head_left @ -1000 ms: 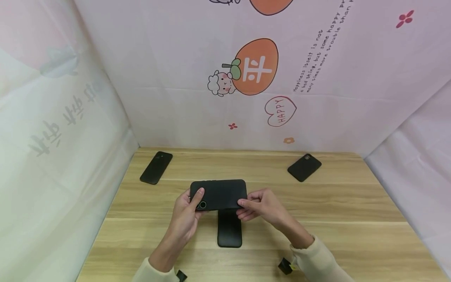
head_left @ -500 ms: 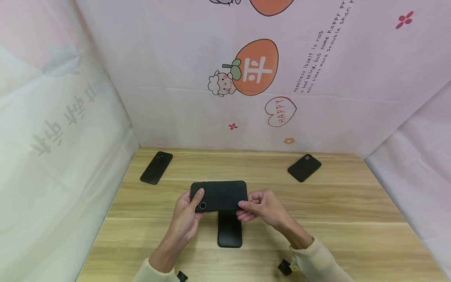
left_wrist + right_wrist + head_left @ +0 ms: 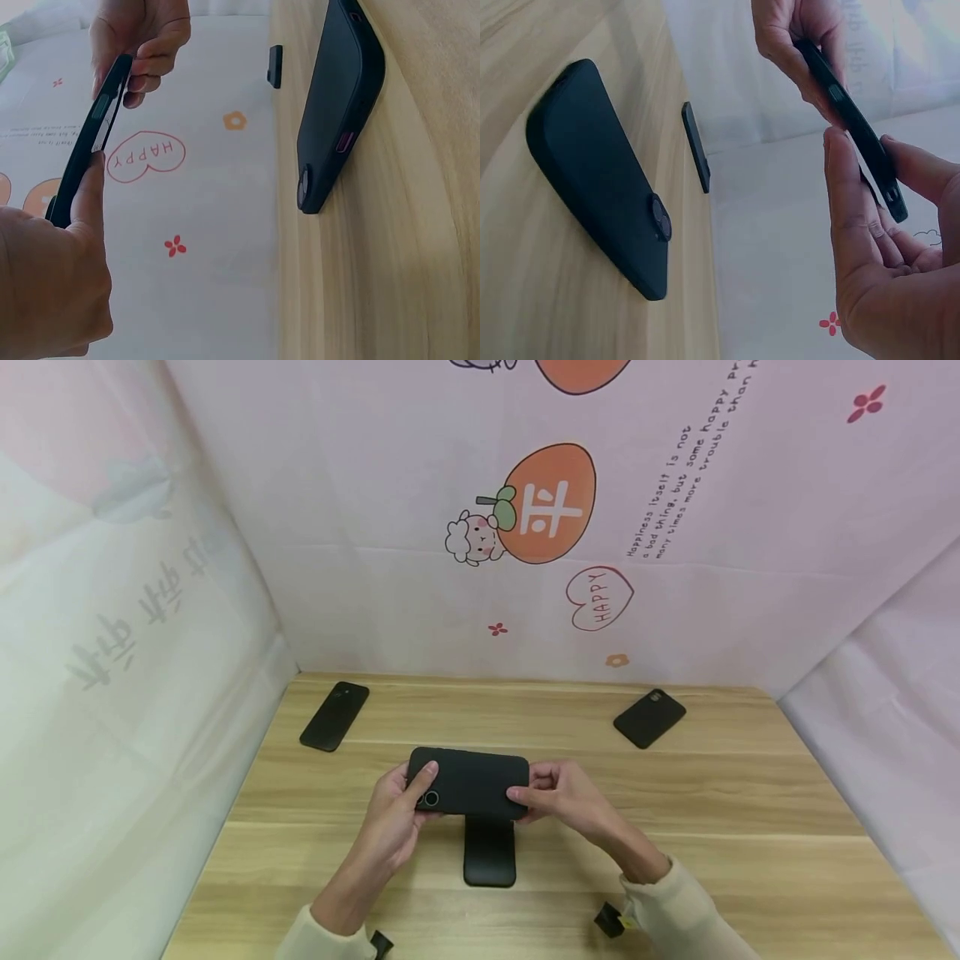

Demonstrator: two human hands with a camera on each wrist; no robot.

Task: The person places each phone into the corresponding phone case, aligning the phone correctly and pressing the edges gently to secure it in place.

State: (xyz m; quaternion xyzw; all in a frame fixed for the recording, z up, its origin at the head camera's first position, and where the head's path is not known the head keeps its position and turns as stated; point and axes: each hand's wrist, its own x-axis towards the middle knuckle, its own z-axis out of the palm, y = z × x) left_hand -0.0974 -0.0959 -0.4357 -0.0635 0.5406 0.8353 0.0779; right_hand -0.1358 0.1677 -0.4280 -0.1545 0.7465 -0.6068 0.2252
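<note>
A black phone case (image 3: 474,783) with ringed camera openings is held up sideways above the table, its back toward the head camera. My left hand (image 3: 388,827) grips its left end, thumb on the back beside the rings. With the right hand (image 3: 564,797), I pinch the opposite lower corner, thumb on the back and fingers behind. Seen edge-on in the right wrist view, the held case (image 3: 855,127) looks thin with side cutouts; whether a phone is inside, I cannot tell. Below it another black case (image 3: 490,856) lies on the table, its far part hidden.
A black phone or case (image 3: 334,717) lies at the back left of the wooden table (image 3: 720,827), and another (image 3: 649,718) at the back right. White printed cloth (image 3: 405,610) walls the back and sides. Small black pieces (image 3: 609,920) show by both sleeves.
The held case has tilted, its right end dropping slightly. The fingers of my right hand are now more hidden behind it. Both hands keep their hold.
</note>
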